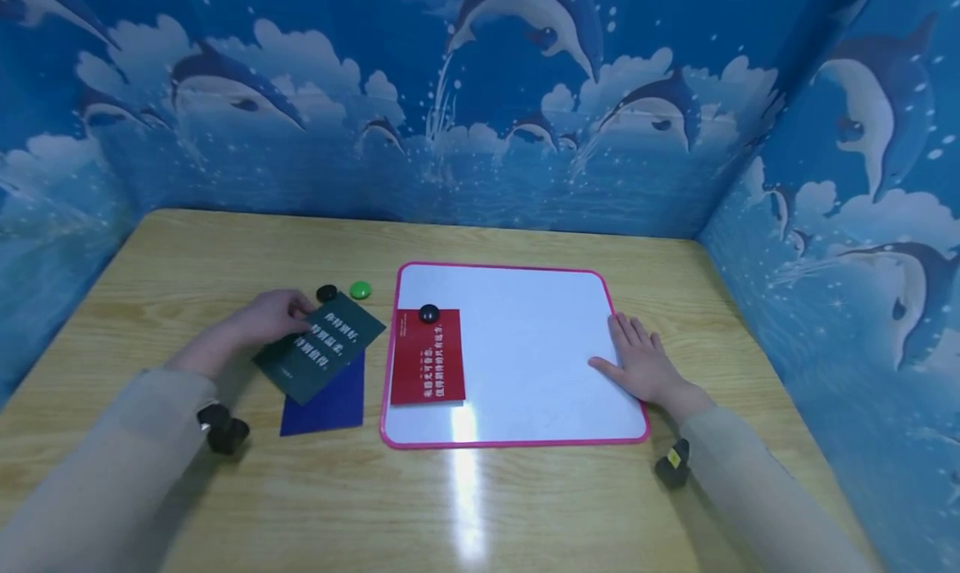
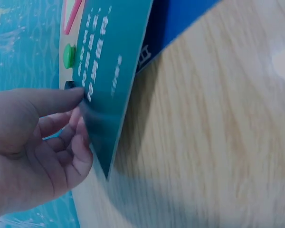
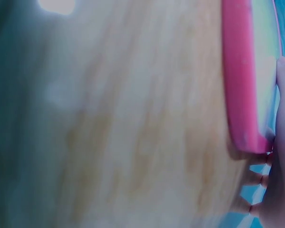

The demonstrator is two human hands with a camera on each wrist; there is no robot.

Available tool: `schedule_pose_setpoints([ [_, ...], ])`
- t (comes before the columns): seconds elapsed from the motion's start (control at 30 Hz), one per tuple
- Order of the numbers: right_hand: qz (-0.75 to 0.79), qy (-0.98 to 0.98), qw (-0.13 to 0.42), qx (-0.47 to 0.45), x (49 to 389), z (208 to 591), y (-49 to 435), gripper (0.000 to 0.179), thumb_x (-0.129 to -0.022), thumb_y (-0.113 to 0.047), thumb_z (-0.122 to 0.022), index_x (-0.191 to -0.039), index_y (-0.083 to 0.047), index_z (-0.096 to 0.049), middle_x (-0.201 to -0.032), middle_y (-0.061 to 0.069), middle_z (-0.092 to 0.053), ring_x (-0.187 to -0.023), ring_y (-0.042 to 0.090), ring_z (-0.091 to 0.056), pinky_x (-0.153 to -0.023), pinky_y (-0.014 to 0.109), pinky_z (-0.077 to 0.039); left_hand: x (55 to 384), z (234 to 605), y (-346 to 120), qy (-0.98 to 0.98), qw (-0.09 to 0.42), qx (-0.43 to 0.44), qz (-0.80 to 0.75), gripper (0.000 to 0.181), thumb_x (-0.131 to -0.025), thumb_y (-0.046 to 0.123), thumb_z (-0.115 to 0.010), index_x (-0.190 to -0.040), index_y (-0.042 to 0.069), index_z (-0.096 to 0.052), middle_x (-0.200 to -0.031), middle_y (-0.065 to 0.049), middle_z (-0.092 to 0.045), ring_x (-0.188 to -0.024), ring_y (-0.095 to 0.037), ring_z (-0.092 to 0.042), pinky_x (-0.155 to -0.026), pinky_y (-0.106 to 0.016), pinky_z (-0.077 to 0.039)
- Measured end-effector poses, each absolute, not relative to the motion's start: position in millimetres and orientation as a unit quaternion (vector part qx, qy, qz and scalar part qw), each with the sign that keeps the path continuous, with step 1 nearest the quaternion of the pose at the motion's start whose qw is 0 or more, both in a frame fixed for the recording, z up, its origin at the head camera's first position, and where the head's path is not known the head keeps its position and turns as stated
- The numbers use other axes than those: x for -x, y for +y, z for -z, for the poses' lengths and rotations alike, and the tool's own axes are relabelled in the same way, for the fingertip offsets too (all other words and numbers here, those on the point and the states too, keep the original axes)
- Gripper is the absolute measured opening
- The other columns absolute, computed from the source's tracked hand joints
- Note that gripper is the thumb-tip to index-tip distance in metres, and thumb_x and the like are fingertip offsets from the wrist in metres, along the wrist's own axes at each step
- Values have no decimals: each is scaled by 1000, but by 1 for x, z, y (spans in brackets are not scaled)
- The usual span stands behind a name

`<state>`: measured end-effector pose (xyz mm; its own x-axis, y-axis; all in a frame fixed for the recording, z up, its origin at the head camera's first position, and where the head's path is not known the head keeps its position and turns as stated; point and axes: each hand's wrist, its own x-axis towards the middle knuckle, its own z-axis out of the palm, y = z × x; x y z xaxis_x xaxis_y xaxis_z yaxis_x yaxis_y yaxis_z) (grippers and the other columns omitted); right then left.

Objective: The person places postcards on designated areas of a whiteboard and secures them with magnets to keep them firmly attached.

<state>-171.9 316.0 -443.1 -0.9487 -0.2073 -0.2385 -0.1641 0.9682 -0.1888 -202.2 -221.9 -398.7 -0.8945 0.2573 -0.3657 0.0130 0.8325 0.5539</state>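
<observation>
In the head view my left hand (image 1: pixel 273 316) pinches a dark green card (image 1: pixel 324 348) with white writing by its left edge. The left wrist view shows the thumb on top of the card's edge and the other fingers curled below. A blue card (image 1: pixel 330 406) lies partly covered under the green one. My right hand (image 1: pixel 639 365) rests with spread fingers on the right edge of a pink-rimmed whiteboard (image 1: pixel 536 356). A red card (image 1: pixel 429 365) lies on the board's left part, a black round magnet (image 1: pixel 429 313) at its top edge.
Behind the green card, a black magnet (image 1: pixel 326 292) and a green magnet (image 1: pixel 361 290) sit on the wooden table (image 1: pixel 315 506). Blue dolphin-print walls (image 1: pixel 480 173) stand at the back and sides.
</observation>
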Motion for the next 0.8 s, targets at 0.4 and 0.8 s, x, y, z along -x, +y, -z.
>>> schedule_pose_setpoints([
  [0.4,83,983,135,93,170,439,314,92,-90,-64,-36,-149,-1,-5,-156,23,-5,-142,46,-2,-111,67,-2,208,402,-234,897,276,-29,-345,37,-95,17,-47,-123,-7,-51,-119,-25,-55,-106,-31,-55,-86,-41,-51],
  [0.8,83,983,137,94,170,437,313,92,-90,-63,-37,-149,-1,-5,-156,23,-5,-142,46,-2,-110,68,-2,211,400,-238,866,307,-47,-391,41,-95,17,-49,-124,-11,-48,-120,-25,-56,-101,-22,-60,-87,-38,-54],
])
